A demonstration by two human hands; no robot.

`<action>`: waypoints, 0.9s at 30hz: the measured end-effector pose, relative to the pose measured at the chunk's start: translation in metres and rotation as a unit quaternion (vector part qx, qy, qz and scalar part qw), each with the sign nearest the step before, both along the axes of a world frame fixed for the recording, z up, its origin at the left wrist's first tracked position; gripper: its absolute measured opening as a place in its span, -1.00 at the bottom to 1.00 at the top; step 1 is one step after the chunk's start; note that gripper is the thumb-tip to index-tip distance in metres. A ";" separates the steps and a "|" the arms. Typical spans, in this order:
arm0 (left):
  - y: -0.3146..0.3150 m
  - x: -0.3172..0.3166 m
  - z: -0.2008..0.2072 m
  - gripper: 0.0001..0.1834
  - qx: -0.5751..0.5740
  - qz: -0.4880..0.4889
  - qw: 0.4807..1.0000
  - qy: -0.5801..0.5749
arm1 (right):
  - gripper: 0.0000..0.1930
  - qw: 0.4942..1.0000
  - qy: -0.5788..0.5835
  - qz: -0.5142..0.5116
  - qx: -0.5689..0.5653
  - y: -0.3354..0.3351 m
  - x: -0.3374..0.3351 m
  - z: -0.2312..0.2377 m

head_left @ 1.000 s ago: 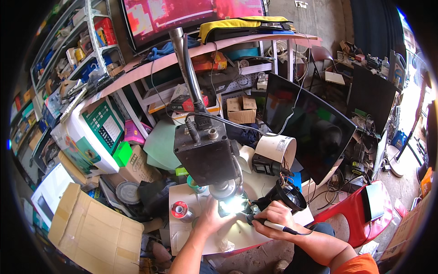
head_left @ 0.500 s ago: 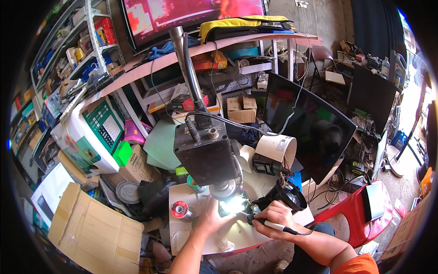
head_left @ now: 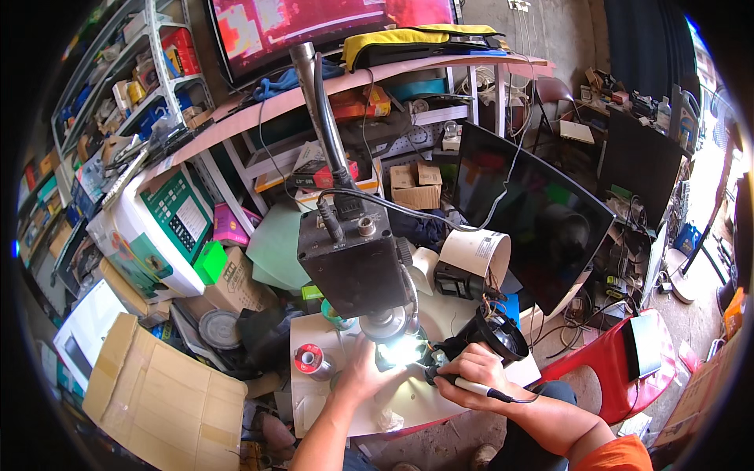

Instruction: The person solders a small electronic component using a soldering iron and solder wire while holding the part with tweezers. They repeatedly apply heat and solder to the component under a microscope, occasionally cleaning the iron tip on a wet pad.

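Under a black box-shaped lamp head, a bright glare washes out the work between my hands. My left hand is closed at the left side of that glare, its fingertips and what they grip lost in the light. My right hand wraps round the white handle of a soldering iron, whose black cord trails off over the wrist. Its tip end is hidden near a small dark part. Just beyond the right fingers lies a black round housing with loose wires. A red-topped solder spool stands left of my left hand.
A white table carries the work. At its far side stands a cream cylinder, with a large dark screen leaning behind. An opened cardboard box lies at the left, a red chair at the right. The lamp's metal pole rises centrally.
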State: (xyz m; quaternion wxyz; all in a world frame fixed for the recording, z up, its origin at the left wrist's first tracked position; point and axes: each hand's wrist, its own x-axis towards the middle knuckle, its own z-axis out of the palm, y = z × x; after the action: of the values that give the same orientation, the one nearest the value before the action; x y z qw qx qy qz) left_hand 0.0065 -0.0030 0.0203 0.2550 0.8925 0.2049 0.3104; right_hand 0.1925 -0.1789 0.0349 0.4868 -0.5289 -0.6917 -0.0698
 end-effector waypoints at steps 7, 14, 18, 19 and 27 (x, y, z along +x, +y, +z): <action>0.004 -0.001 -0.005 0.02 -0.039 -0.005 0.999 0.020 | -0.75 1.000 -0.019 0.005 0.022 0.002 0.002 0.001; 0.003 -0.001 -0.003 0.01 -0.042 -0.005 0.999 0.025 | -0.77 1.000 -0.012 0.000 0.019 0.001 0.000 0.002; 0.002 -0.001 -0.002 0.01 -0.040 -0.007 0.999 0.020 | -0.76 1.000 -0.013 0.002 0.019 0.002 0.000 0.003; 0.003 -0.001 -0.003 0.00 -0.038 -0.008 0.999 0.019 | -0.77 1.000 -0.011 0.001 0.015 0.002 0.000 0.002; 0.002 -0.001 -0.001 0.00 -0.043 0.001 0.998 0.045 | -0.78 1.000 0.004 -0.001 0.001 0.000 0.000 -0.002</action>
State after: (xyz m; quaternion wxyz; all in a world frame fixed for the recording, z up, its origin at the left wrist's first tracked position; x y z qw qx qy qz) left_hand 0.0050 -0.0011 0.0190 0.2829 0.8936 0.2307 0.2611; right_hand 0.1924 -0.1784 0.0334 0.4903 -0.5294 -0.6889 -0.0685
